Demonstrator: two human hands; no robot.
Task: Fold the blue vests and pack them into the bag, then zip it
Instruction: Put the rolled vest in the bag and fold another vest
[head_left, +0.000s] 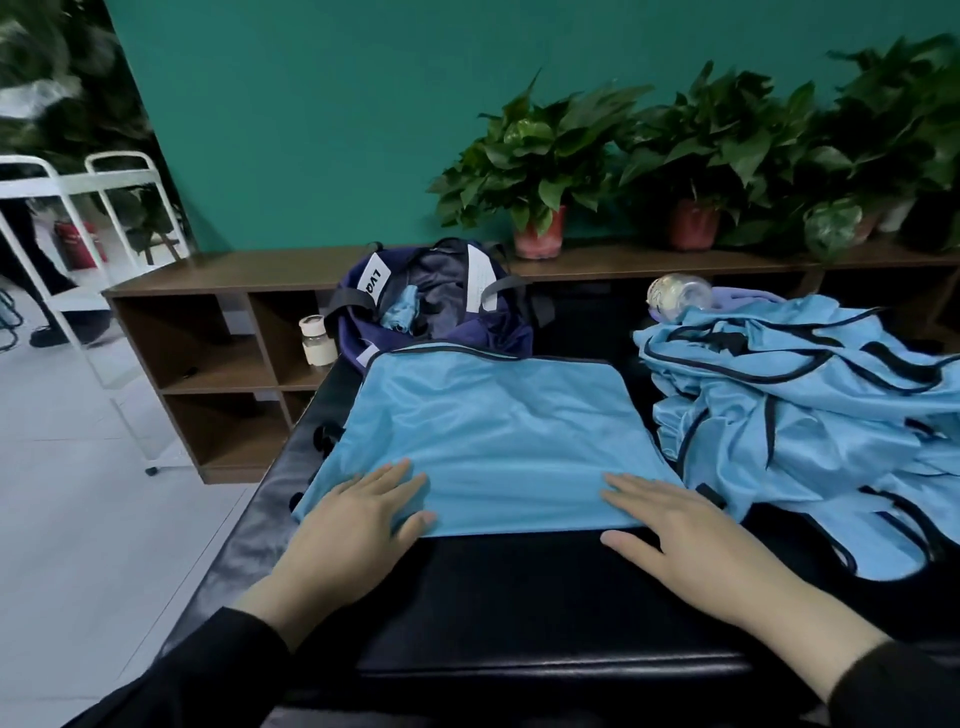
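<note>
A blue vest (498, 441) is lying flat on the black table (519, 597), folded into a wide rectangle whose long axis is running left to right. Its dark-trimmed edge is pointing away from the person, toward the bag (431, 306); the plain near edge is facing the person.

The left hand (353, 525) is pressing palm-down on the near left corner, fingers spread flat and gripping nothing. The right hand (675, 530) is lying flat on the near right corner, fingers outstretched over the cloth and thumb resting on the table, also holding nothing.

The navy bag is sitting open at the far end of the table, just beyond the vest's far edge, with a bit of blue cloth showing inside. A small jar (317, 340) is standing to its left. To the right, a loose pile of vests (800, 405) is crowding that side of the table, close beside the folded one, and a clear bottle (678, 296) is lying behind the pile. Potted plants (540, 166) are lining the brown shelf (228, 338) along the green wall. Nothing is lying between the vest and the bag.
</note>
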